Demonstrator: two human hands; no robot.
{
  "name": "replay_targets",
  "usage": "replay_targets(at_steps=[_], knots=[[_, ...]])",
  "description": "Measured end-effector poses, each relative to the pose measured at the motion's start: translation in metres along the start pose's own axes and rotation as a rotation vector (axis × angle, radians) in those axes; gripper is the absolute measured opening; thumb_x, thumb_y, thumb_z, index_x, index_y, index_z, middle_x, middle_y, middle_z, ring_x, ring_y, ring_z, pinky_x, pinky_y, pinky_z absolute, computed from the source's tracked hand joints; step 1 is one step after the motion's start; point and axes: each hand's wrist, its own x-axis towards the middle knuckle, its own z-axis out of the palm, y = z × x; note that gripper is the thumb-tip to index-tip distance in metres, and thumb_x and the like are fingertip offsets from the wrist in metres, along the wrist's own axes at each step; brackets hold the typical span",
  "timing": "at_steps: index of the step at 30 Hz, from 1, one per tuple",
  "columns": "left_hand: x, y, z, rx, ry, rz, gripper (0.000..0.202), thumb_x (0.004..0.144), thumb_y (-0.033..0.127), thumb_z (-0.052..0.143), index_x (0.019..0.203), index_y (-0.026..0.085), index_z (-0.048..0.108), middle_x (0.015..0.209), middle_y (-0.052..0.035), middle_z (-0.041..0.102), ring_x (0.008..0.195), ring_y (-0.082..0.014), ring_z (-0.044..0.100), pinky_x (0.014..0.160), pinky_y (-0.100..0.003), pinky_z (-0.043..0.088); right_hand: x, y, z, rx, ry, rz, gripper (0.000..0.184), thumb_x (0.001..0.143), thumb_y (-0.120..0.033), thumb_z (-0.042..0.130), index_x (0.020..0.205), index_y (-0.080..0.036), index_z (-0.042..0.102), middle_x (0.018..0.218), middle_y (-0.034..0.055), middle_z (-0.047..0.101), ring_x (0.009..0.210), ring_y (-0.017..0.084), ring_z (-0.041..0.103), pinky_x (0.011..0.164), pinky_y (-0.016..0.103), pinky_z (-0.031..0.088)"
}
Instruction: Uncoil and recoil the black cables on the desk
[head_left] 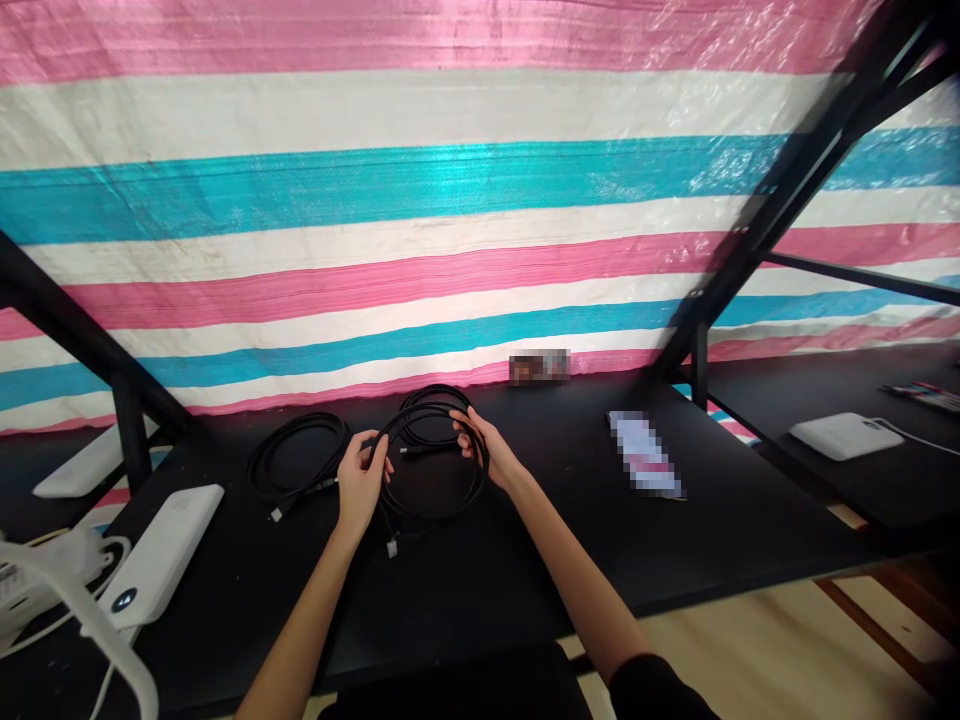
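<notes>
Between my two hands is a coiled black cable (433, 517), its loops raised slightly over the black table. My left hand (362, 480) grips the left side of the coil, thumb toward me. On the right side, my right hand (486, 447) has its fingers wrapped round the same loops. A light-coloured connector (392, 547) hangs from the coil's lower left. Just left of my left hand lies a second coiled black cable (259, 462) with a pale plug. Behind the held loops sits another black coil (435, 390), partly hidden by them.
A white power bank (169, 550) with a small display lies at the left, near white cords (112, 640). To the right is a phone (645, 455), blurred out. A blurred small item (540, 367) stands by the striped sheet (420, 200). Black metal struts (757, 230) slant up at both sides.
</notes>
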Motion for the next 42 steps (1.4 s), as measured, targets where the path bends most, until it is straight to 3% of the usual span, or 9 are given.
replay_targets(at_steps=[6,10,13,16,21,28,33,42], knots=[[0.006,-0.002,-0.007,0.053,0.038,-0.016,0.031,0.079,0.046,0.053,0.088,0.017,0.060,0.054,0.0028,0.055,0.047,-0.0102,0.051,0.046,-0.020,0.041,-0.001,-0.002,0.000,0.049,0.002,0.005,0.032,0.079,-0.044,0.053,0.089,-0.020,0.070,0.084,0.0029,0.060,0.052,0.007,0.043,0.042,0.019,0.032],[0.004,0.001,-0.007,0.065,0.070,-0.028,0.031,0.081,0.046,0.051,0.087,0.017,0.062,0.053,0.0022,0.056,0.047,-0.0107,0.051,0.045,-0.019,0.040,-0.003,-0.003,0.001,0.015,0.009,-0.044,0.028,0.071,-0.039,0.063,0.092,-0.020,0.069,0.081,0.0008,0.059,0.052,0.006,0.042,0.043,0.020,0.031],[0.003,0.004,-0.007,0.063,0.078,-0.038,0.031,0.082,0.045,0.050,0.088,0.017,0.062,0.052,0.0021,0.056,0.046,-0.0103,0.051,0.043,-0.018,0.037,-0.004,-0.003,0.001,-0.006,0.023,-0.071,0.037,0.065,-0.033,0.071,0.100,-0.023,0.067,0.073,-0.0023,0.058,0.052,0.005,0.043,0.044,0.019,0.031],[0.003,0.005,-0.007,0.068,0.073,-0.041,0.031,0.082,0.044,0.050,0.090,0.017,0.063,0.053,0.0019,0.056,0.044,-0.0093,0.049,0.041,-0.017,0.034,-0.003,-0.003,0.000,-0.022,0.023,-0.074,0.042,0.065,-0.036,0.072,0.104,-0.021,0.066,0.056,-0.0057,0.051,0.047,0.005,0.040,0.044,0.018,0.031],[0.003,0.004,-0.007,0.087,0.064,-0.006,0.032,0.081,0.045,0.051,0.087,0.016,0.065,0.049,0.0047,0.047,0.041,-0.0069,0.044,0.039,-0.017,0.032,-0.003,-0.002,-0.001,-0.055,-0.033,-0.114,0.036,0.070,-0.047,0.066,0.084,-0.014,0.068,0.038,-0.0098,0.034,0.038,0.005,0.028,0.042,0.020,0.030],[0.001,-0.002,-0.004,0.069,0.038,-0.029,0.033,0.081,0.048,0.049,0.072,0.017,0.058,0.040,0.0078,0.035,0.033,-0.0070,0.038,0.035,-0.017,0.029,-0.001,0.002,-0.003,-0.046,-0.085,-0.121,0.031,0.068,-0.046,0.069,0.063,-0.017,0.060,0.035,-0.0103,0.032,0.035,0.004,0.024,0.041,0.020,0.031],[0.002,-0.005,-0.003,0.050,0.016,-0.030,0.035,0.081,0.049,0.050,0.070,0.017,0.058,0.037,0.0073,0.038,0.033,-0.0066,0.035,0.035,-0.017,0.025,-0.005,-0.001,-0.002,-0.080,-0.143,-0.060,0.032,0.072,-0.046,0.066,0.073,-0.015,0.067,0.034,-0.0114,0.029,0.034,0.004,0.021,0.043,0.020,0.033],[0.003,0.000,-0.001,-0.122,0.023,-0.191,0.038,0.075,0.053,0.056,0.069,0.015,0.055,0.037,0.0088,0.035,0.031,-0.0040,0.030,0.032,-0.015,0.022,-0.011,-0.005,0.001,-0.099,-0.269,0.039,0.038,0.078,-0.045,0.061,0.093,-0.010,0.069,0.039,-0.0115,0.027,0.038,0.004,0.021,0.045,0.019,0.033]])
